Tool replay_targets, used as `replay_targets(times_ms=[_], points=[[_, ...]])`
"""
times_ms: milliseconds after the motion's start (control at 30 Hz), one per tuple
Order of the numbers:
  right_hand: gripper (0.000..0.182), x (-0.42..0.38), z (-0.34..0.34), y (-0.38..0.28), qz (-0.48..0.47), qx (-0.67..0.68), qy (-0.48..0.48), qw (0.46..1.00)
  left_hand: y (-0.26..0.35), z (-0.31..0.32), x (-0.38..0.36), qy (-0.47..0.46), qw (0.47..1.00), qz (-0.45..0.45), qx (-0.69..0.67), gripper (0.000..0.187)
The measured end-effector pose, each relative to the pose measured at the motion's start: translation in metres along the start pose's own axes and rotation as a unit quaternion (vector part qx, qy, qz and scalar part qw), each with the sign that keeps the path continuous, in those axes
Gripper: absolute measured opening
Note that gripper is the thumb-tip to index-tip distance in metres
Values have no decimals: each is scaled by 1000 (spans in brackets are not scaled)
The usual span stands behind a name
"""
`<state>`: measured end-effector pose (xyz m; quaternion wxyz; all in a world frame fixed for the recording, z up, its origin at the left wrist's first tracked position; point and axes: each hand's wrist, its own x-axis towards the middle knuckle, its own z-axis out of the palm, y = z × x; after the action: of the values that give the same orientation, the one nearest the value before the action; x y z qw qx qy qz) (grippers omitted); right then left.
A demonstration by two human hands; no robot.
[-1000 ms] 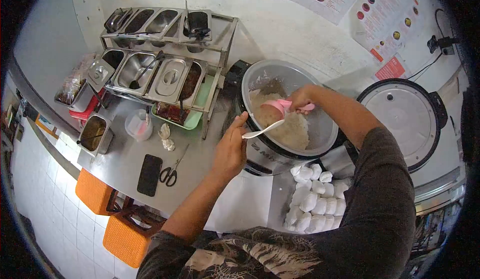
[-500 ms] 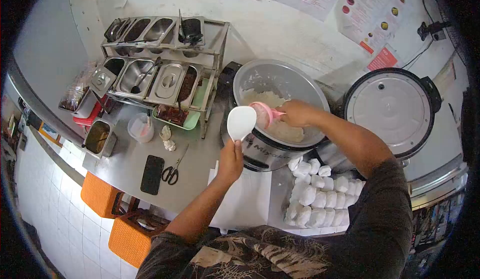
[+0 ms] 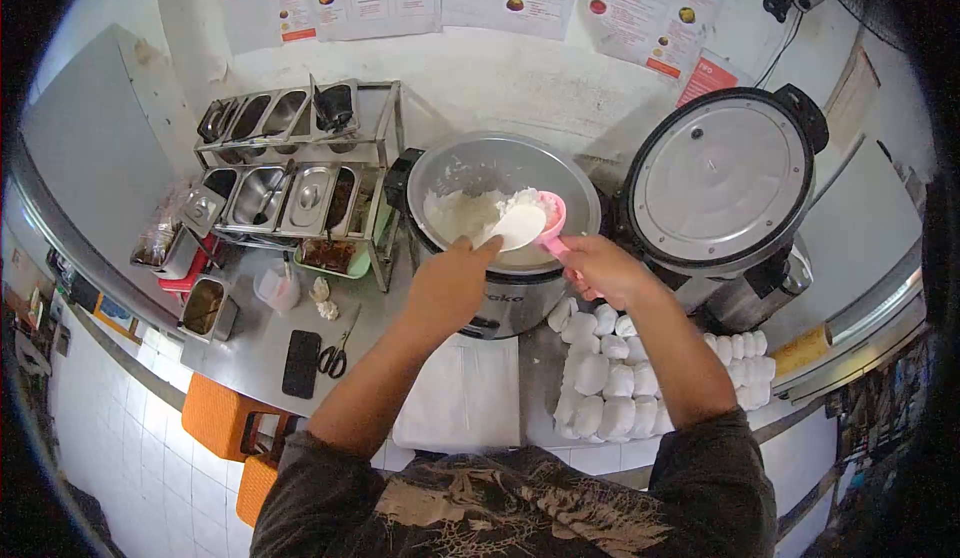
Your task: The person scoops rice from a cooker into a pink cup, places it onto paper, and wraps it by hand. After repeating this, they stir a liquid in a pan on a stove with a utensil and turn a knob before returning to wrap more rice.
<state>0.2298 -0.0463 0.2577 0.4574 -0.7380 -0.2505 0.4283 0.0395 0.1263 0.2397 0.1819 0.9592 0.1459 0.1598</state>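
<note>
My left hand is closed round the handle of a white rice paddle, its blade tilted over the rice cooker. In my right hand is a pink scoop heaped with white rice. The paddle's blade meets the rice at the scoop's rim. Both tools are above the open pot of the rice cooker, which holds more rice. A stack of white paper sheets lies in front of the cooker.
Several white wrapped bundles are lined up to the right, beneath my right forearm. A second cooker with its lid raised stands behind them. Left are a rack of metal food pans, a phone, scissors and a plastic tub.
My right hand has lifted the scoop out of the pot, now full of rice. The paddle has swung over the pot to the scoop. The view has shifted.
</note>
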Motion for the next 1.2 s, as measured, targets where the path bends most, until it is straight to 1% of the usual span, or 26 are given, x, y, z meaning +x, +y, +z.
replay_targets(times_ms=[33, 133, 233, 333, 433, 533, 600, 633, 733, 800, 833, 867, 933, 967, 1067, 1100, 1133, 1200], points=[[21, -3, 3, 4, -16, -45, 19, 999, 3, 5, 5, -5, 1000, 14, 16, 47], [26, -7, 3, 18, -58, -136, 35, 988, 0, 20, 27, -7, 998, 50, 33, 45], [31, -4, 2, 30, -102, -162, 62, 980, -7, 28, 53, -18, 993, 116, 22, 49], [33, 7, -4, 42, -146, -158, 81, 973, -2, 32, 59, -95, 985, 138, 37, 48], [30, 0, -6, 35, -104, -91, 67, 988, -2, 36, 61, -90, 984, 149, 41, 50], [20, 11, -11, 42, -97, -58, 49, 992, -1, 36, 58, -24, 993, 99, 61, 52], [20, 13, -16, 41, -92, -44, 56, 993, 11, 42, 58, 4, 992, 67, 107, 53], [19, 12, -17, 41, -88, -36, 59, 994, 16, 44, 56, 16, 990, 50, 130, 53], [19, 4, -27, 38, -64, 3, 7, 998, 7, 38, 62, 23, 984, -35, 173, 51], [19, -5, -32, 32, -58, 4, 16, 998, -32, 38, 67, 11, 985, -30, 170, 48], [20, -7, -34, 31, -53, 4, 20, 998, -37, 35, 68, 4, 985, -28, 168, 47], [20, -4, -39, 35, -58, 8, 14, 998, -37, 38, 70, 43, 988, -17, 144, 48], [23, 9, -46, 47, -68, 15, -3, 998, -15, 26, 63, 120, 988, 0, 98, 50], [28, 9, -43, 49, -75, 44, -2, 996, 4, 19, 57, 129, 987, 15, 90, 48], [22, -8, -37, 49, -98, 41, -3, 994, -26, 41, 58, 121, 984, -50, 119, 40], [22, -10, -40, 57, -105, 69, -25, 992, -22, 36, 49, 139, 983, -68, 95, 40], [27, -19, -39, 58, -106, 59, -35, 992, -15, 32, 36, 108, 985, -70, 117, 39], [33, -43, -35, 60, -96, 99, -57, 989, -6, 41, 10, 31, 986, -70, 151, 38]])
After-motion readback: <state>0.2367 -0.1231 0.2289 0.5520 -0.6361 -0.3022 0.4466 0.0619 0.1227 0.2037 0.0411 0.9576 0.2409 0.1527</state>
